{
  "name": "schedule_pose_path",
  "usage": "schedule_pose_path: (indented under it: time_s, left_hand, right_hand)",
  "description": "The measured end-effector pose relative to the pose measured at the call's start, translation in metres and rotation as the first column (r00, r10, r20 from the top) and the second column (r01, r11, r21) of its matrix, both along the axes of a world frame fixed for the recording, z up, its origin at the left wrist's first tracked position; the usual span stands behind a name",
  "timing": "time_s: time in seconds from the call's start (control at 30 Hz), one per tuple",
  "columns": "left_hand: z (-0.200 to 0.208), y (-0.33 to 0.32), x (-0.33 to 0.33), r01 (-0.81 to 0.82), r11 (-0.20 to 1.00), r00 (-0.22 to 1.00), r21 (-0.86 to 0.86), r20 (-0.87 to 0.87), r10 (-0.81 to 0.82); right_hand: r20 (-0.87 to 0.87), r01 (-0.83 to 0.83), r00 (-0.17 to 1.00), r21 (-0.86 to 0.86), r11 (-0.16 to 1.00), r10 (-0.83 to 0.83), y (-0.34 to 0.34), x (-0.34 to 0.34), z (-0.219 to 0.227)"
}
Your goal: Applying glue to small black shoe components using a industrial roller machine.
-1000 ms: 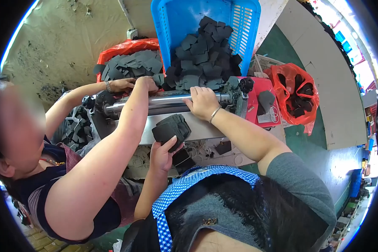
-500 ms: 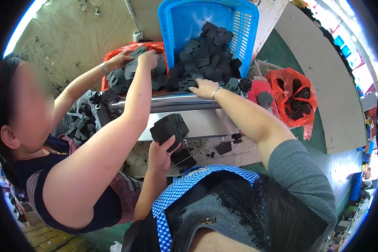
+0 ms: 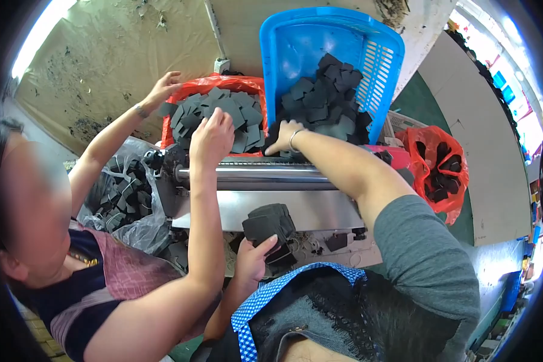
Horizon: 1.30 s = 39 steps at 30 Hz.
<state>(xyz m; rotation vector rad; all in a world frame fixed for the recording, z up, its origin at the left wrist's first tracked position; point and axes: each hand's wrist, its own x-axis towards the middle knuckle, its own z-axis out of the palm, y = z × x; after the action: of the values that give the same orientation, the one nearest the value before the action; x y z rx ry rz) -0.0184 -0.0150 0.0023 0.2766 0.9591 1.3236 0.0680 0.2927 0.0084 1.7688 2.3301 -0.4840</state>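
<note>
My left hand (image 3: 254, 258) is wrapped round a thick stack of flat black pieces (image 3: 268, 224), its thumb pressed along the lower side. The stack is held up in front of a metal roller machine (image 3: 259, 177). Beyond the roller, my right hand (image 3: 287, 137) reaches to the near left edge of a pile of black pieces (image 3: 323, 96) in a tilted blue basket (image 3: 389, 60). Its thumb and fingers are spread apart, with dark pieces around them. The fingertips are partly hidden, and no piece is plainly gripped.
A co-worker on the left has one hand (image 3: 212, 136) before a red bag (image 3: 170, 130) of dark pieces, the other (image 3: 163, 90) beyond it. A clear plastic bag (image 3: 154, 211) of scraps lies at the left. Another red bag (image 3: 458, 193) stands at the right.
The view has shifted, so most things sit lower and further right. My right hand has moved to the pile's left edge. The co-worker's hands have parted and left the pieces in the red bag.
</note>
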Motion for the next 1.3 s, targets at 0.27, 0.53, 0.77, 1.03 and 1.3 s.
schedule_pose_path:
  time_s: [0.27, 0.53, 0.77, 1.03, 1.3]
  left_hand:
    - [-0.007, 0.012, -0.015, -0.054, 0.999, 0.997, -0.007, 0.047, 0.054]
    - [0.008, 0.026, -0.011, -0.083, 0.997, 0.996, 0.002, 0.02, 0.083]
    - [0.009, 0.045, 0.004, -0.011, 0.999, 0.999, 0.052, 0.034, 0.009]
    - [0.013, 0.038, 0.009, -0.003, 0.996, 0.999, 0.086, 0.039, -0.001]
    - [0.017, 0.037, 0.014, -0.003, 0.995, 0.994, 0.102, 0.109, -0.008]
  right_hand:
    - [0.374, -0.307, 0.871, -0.094, 0.947, 0.32, 0.064, 0.008, -0.016]
    - [-0.292, 0.451, 0.89, 0.444, 0.775, -0.35, 0.149, 0.066, 0.083]
    - [-0.915, 0.439, -0.19, -0.405, 0.802, -0.357, 0.163, 0.098, 0.107]
    - [-0.85, 0.288, 0.502, -0.012, 0.958, -0.161, 0.132, 0.104, 0.085]
    - [-0.761, 0.37, 0.617, 0.059, 0.927, -0.198, 0.116, 0.127, 0.116]
